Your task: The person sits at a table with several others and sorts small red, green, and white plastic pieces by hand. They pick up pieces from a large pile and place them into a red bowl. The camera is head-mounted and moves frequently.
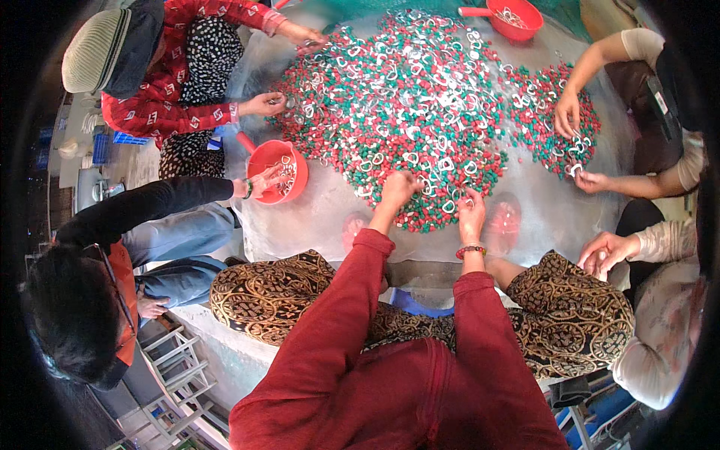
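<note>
Pale, shiny tabletop (559, 225) under a wide spread of red and green pieces (345, 127) and white rings (443, 205)

On the pale counter (551, 214) lies a wide pile of small red and green pieces (405, 112), with white rings (448, 162) among them. The person's left hand (401, 189), which is curled, is at the near edge of the pile; the right hand (471, 216) is at the same edge. Whether they hold something, I cannot tell. At the left, a co-worker's hand (266, 182) is inside a red bowl (302, 178).

Red, green and white pieces (405, 127), maroon sleeves (322, 330), black-and-gold patterned cloth (577, 322), red bowls (301, 178)
</note>
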Available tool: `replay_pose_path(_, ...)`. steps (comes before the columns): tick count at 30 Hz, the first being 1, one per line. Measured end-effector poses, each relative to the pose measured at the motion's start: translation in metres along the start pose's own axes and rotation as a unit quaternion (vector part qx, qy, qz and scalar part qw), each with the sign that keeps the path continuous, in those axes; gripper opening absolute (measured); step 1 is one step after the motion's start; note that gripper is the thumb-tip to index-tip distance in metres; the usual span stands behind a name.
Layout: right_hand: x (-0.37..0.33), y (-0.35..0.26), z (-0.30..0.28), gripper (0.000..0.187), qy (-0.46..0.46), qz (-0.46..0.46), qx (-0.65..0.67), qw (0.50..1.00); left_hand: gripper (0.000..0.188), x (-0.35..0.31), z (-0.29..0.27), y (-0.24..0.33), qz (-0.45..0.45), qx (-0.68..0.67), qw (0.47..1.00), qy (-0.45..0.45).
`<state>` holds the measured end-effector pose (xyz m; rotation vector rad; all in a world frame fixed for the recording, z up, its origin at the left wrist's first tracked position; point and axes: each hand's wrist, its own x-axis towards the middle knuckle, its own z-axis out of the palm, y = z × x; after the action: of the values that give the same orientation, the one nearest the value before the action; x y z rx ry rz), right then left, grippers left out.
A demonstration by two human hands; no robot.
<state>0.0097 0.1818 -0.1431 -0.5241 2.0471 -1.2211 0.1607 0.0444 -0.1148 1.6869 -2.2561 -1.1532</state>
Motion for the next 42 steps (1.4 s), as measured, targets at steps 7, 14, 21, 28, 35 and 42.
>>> replay_pose_path(7,-0.011,0.032,0.021,0.055,-0.016,-0.157,-0.13,0.979,0.027,-0.031,-0.055,0.036,-0.136,-0.611,0.778,-0.05)
replay_pose_path(14,0.004,-0.001,0.004,0.029,-0.063,0.048,-0.045,0.996,0.017,-0.04,-0.076,0.04,-0.133,-0.641,0.751,-0.083)
replay_pose_path(21,0.006,-0.005,-0.02,0.01,-0.086,0.147,0.283,0.944,0.031,-0.028,-0.003,0.006,-0.012,0.055,0.996,0.063)
replay_pose_path(28,0.014,-0.016,-0.031,0.021,-0.044,0.166,0.368,0.914,0.03,-0.021,0.01,0.002,0.005,0.169,0.984,0.053)
replay_pose_path(35,0.007,-0.029,-0.035,0.007,-0.1,0.164,0.264,0.945,0.031,-0.019,-0.036,-0.018,-0.048,-0.221,0.967,-0.115)
replay_pose_path(42,-0.013,-0.025,0.003,0.024,-0.088,0.003,-0.201,0.975,0.023,-0.027,-0.073,-0.01,-0.074,-0.635,0.755,-0.145)
